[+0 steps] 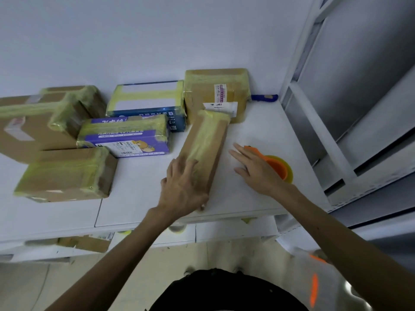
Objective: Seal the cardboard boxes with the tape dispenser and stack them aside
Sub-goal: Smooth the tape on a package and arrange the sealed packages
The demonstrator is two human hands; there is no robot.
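A long narrow cardboard box (210,140) lies on the white table (139,198), with a strip of yellow tape running along its top. My left hand (183,187) rests flat on the box's near end, fingers spread over the tape. My right hand (258,169) hovers open just right of the box, fingers straight, above an orange tape dispenser (277,166) loaded with a yellow tape roll. The hand hides part of the dispenser and does not grip it.
Several taped boxes crowd the table's left and back: a brown box (65,176), a purple printed box (125,138), a blue-and-white box (148,102), a large brown box (215,93). A blue-handled tool (265,97) lies behind it. Metal shelving (336,108) stands at right.
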